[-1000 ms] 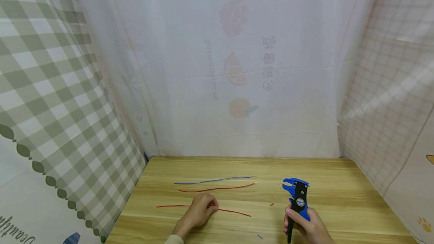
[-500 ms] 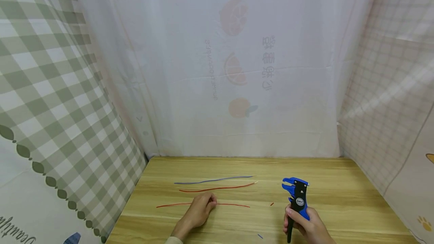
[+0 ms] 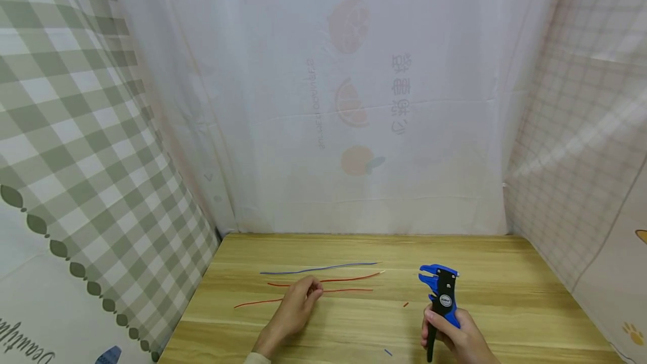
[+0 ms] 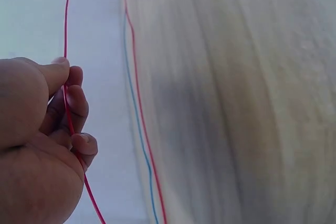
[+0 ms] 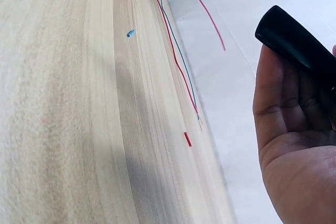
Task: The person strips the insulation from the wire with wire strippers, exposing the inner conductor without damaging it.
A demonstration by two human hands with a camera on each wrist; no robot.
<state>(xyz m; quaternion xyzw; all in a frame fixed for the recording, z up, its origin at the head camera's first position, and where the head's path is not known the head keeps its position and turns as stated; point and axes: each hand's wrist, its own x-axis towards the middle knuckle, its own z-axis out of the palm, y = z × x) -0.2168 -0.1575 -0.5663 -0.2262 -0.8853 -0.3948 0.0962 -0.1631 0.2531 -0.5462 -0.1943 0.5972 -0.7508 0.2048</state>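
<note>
In the head view my left hand (image 3: 295, 306) pinches a red wire (image 3: 349, 290) near its middle; the wire sticks out on both sides. The left wrist view shows this held wire (image 4: 66, 22) between thumb and fingers, above the table. On the right, my right hand (image 3: 457, 337) grips a wire stripper (image 3: 445, 291) with a blue and black body, its blue jaws pointing up and left. In the right wrist view only the stripper's black handle (image 5: 296, 40) shows. Beyond my left hand lie a second red wire (image 3: 354, 280) and a blue wire (image 3: 313, 269), each with a bare right end.
A short red piece (image 3: 406, 304) and a short blue piece (image 3: 388, 352) lie on the wooden table (image 3: 485, 251) between the hands. White sheeting (image 3: 283, 195) hangs behind the table, with checked cloth (image 3: 151, 184) at the left.
My left hand has shifted slightly away from me, carrying the red wire closer to the other two wires. The right hand and wire stripper stay almost in place.
</note>
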